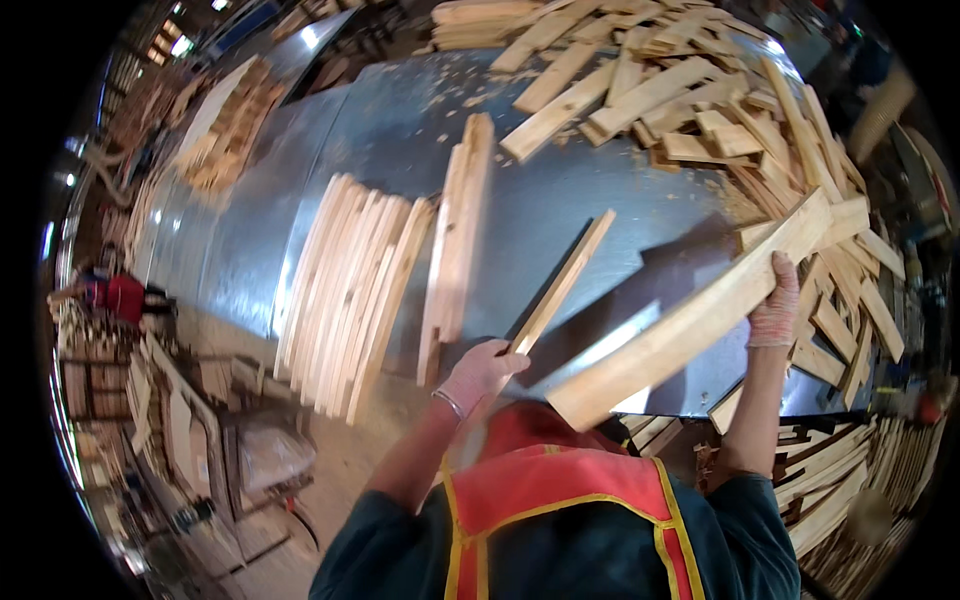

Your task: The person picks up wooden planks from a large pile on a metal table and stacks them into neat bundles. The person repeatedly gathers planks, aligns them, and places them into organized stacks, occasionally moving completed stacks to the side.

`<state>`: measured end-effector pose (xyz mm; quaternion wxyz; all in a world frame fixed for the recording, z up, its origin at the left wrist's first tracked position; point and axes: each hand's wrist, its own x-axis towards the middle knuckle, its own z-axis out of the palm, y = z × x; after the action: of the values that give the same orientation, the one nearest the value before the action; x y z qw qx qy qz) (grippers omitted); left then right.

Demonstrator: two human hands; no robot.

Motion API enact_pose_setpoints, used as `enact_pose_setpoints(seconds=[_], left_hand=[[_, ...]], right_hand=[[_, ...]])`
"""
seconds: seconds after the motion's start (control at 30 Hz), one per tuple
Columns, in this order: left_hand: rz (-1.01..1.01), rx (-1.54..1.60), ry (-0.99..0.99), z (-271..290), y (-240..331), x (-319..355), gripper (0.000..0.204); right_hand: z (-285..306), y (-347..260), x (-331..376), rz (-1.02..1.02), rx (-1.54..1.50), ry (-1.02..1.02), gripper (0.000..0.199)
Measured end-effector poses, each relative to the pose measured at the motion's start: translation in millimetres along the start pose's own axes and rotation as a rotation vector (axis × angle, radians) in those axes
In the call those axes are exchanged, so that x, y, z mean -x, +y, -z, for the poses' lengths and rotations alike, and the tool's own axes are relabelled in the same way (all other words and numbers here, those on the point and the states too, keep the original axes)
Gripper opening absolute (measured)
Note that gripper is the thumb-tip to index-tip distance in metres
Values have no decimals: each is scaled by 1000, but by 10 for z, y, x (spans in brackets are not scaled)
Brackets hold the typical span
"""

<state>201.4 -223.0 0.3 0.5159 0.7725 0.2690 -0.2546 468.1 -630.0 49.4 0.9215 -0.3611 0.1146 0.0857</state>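
My right hand (778, 303), in a pale knitted glove, is closed on a wide wooden board (690, 310). This board is raised and slants from the upper right down toward my chest. My left hand (480, 376), gloved too, grips the near end of a narrower wooden plank (566, 280), which shows mostly its edge and points away over the metal table (400, 110). Left of that plank lie a few boards side by side (461, 235). Beyond them a row of planks (350, 290) is packed together at the table's near edge.
A loose heap of boards (690, 100) covers the table's far right, with wood chips around it. Another stack (228, 125) stands at the far left. A person in red (125, 298) is beyond the table's left side. More strips (825, 490) lie below the table's right edge.
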Motion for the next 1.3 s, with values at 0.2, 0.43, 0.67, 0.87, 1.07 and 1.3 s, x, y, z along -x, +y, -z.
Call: enact_pose_setpoints(seconds=[0.2, 0.43, 0.67, 0.87, 1.07, 1.3], left_hand=[[-103, 609, -92, -3, 67, -135, 49], [-226, 801, -148, -62, 380, -1005, 48], [-38, 1011, -363, -389, 350, -1196, 47], [-22, 738, -281, -260, 426, -1170, 38], [-164, 136, 5, -452, 813, -928, 86], [96, -419, 155, -777, 1014, -885, 90]], right_hand=[[-313, 686, -42, -200, 409, 30, 44], [-17, 1740, -254, -307, 360, -146, 53], [160, 2430, 1499, -914, 615, -393, 44], [-104, 1538, 1158, -656, 750, -419, 44], [-220, 1041, 404, -301, 915, -127, 40], [-281, 1690, 193, -54, 1237, -273, 80]])
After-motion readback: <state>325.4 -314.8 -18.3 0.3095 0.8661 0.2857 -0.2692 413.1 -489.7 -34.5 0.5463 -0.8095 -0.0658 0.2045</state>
